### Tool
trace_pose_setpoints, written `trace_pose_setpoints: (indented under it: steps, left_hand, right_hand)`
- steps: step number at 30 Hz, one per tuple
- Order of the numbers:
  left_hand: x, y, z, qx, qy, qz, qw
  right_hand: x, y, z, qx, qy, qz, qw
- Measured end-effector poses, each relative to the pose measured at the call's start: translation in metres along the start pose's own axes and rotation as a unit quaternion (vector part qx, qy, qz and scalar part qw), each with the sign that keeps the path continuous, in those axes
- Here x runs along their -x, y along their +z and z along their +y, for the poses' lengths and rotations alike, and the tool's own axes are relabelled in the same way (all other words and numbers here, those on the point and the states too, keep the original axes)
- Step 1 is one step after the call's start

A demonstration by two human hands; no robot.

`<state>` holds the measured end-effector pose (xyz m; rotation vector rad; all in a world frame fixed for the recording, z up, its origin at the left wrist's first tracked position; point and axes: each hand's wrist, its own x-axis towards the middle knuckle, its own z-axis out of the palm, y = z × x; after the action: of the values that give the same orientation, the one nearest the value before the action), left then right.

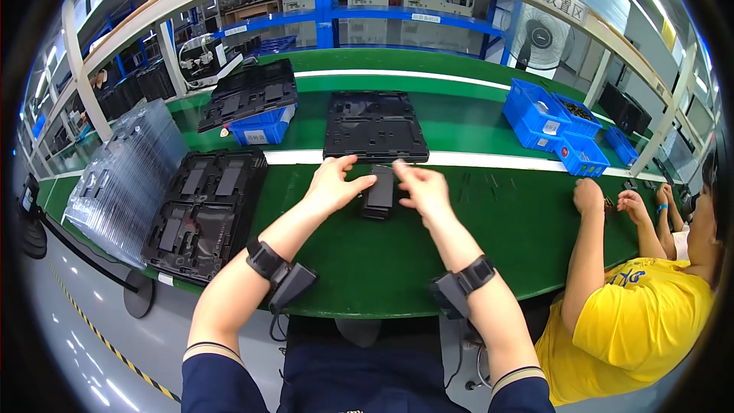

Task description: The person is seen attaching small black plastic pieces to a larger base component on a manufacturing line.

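A small stack of black rectangular plastic pieces (378, 197) lies on the green work surface straight ahead of me. On its left is my left hand (330, 186), with thumb and index finger spread apart and the thumb tip at the stack's edge. My right hand (425, 192) is on the other side, its fingers apart and the index finger close to the stack's upper end. Neither hand is closed around a piece. Just beyond them, a black moulded tray (375, 126) lies across the white strip. Each of my forearms wears a strapped black device.
At left stand more black trays (200, 206) holding dark pieces and a clear plastic stack (130, 176). Another tray (256, 95) rests tilted on a blue bin (260, 128). Blue bins (535, 118) stand far right. A co-worker in a yellow shirt (638, 321) works at right.
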<state>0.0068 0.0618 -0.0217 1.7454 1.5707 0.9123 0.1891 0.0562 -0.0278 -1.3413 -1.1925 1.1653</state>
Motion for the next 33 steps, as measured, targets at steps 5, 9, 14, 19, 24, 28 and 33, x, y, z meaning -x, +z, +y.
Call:
trace_pose_setpoints:
  steps: [5, 9, 14, 19, 24, 28, 33]
  left_hand:
    - [0.0, 0.017, 0.024, -0.098, 0.05, 0.018, 0.994]
    - [-0.013, 0.019, 0.012, -0.099, 0.08, -0.006, 0.992]
    - [-0.01, 0.014, 0.022, -0.018, 0.094, -0.027, 0.995]
    - [-0.001, 0.011, 0.037, 0.141, 0.051, -0.097, 0.984]
    - [0.021, -0.009, 0.051, 0.289, 0.005, -0.144, 0.947]
    - [0.053, -0.02, 0.047, 0.351, -0.067, -0.154, 0.921]
    - [0.068, -0.007, 0.044, 0.345, 0.0, -0.147, 0.927]
  right_hand:
    - [-0.024, -0.042, -0.002, 0.1, -0.24, 0.008, 0.966]
    - [-0.01, -0.039, 0.0, 0.007, -0.2, -0.041, 0.979]
    - [-0.011, -0.049, -0.001, 0.092, -0.199, -0.039, 0.975]
    - [-0.004, -0.05, -0.009, 0.001, -0.183, -0.021, 0.983]
    - [0.008, -0.056, -0.019, -0.102, -0.184, -0.078, 0.975]
    - [0.028, -0.044, -0.033, -0.093, -0.164, -0.14, 0.972]
    - [0.046, -0.032, -0.036, -0.03, -0.182, -0.15, 0.971]
